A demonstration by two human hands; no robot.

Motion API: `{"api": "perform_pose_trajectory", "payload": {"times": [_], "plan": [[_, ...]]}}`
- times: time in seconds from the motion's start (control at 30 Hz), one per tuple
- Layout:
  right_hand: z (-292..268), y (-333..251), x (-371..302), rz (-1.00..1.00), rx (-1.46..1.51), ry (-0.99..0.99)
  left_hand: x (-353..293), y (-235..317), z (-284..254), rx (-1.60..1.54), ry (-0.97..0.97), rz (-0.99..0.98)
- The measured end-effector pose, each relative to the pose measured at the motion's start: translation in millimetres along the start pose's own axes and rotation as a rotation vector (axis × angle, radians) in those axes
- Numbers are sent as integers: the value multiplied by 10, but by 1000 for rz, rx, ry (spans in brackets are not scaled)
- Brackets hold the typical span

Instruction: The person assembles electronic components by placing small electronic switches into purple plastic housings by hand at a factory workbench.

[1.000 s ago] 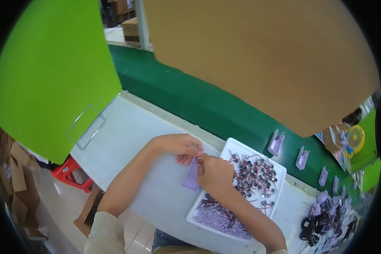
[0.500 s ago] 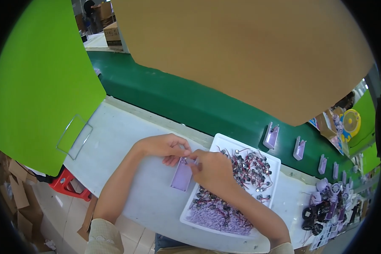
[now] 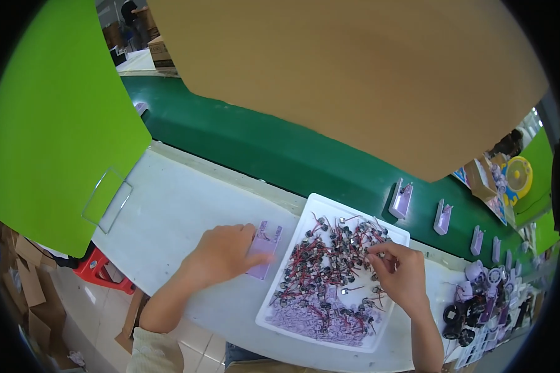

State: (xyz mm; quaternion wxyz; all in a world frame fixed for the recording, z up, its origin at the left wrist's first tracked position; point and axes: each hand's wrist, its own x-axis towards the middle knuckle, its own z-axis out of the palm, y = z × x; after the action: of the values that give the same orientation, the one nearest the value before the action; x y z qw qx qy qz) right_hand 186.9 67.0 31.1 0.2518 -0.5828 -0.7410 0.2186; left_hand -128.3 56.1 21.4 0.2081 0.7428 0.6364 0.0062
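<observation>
A shallow oblong purple plastic case (image 3: 266,241) lies on the white worktable, with small fittings at its far end. My left hand (image 3: 225,250) rests at its left side, thumb across the case and fingers curled by its edge, holding it. To the right is a white tray (image 3: 313,202) of small dark motor-like parts with red and black wires (image 3: 317,252), and many tiny purple plastic pieces (image 3: 317,326) at its near end. Over the tray's right side my right hand (image 3: 403,273) pinches thumb and forefinger together among the wired parts; what is between the fingertips is too small to make out.
Beyond the table runs a green conveyor belt (image 3: 242,137) carrying several purple cases (image 3: 401,200). Brown cardboard (image 3: 354,81) hangs over it. A green panel (image 3: 56,124) stands at left, above a red stool (image 3: 102,270). Purple and black parts (image 3: 473,304) are heaped at right.
My right hand has left the purple case and moved right over the tray. My left hand has shifted down onto the case's left side, uncovering its far end.
</observation>
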Motion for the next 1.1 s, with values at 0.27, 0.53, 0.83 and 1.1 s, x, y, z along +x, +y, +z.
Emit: {"api": "perform_pose_trajectory", "payload": {"times": [0.27,0.53,0.83,1.1], "plan": [[-14,94,-205,-102,52,26,-113,226,89,107,58,-113],[-142,374,-421,-128,56,-135,-190,323,283,183,178,-88],[17,553,-601,-293,-17,-94,773,273,95,-59,563,-66],[-52,568,-667,-331,20,-58,1855,243,241,-144,682,-188]]}}
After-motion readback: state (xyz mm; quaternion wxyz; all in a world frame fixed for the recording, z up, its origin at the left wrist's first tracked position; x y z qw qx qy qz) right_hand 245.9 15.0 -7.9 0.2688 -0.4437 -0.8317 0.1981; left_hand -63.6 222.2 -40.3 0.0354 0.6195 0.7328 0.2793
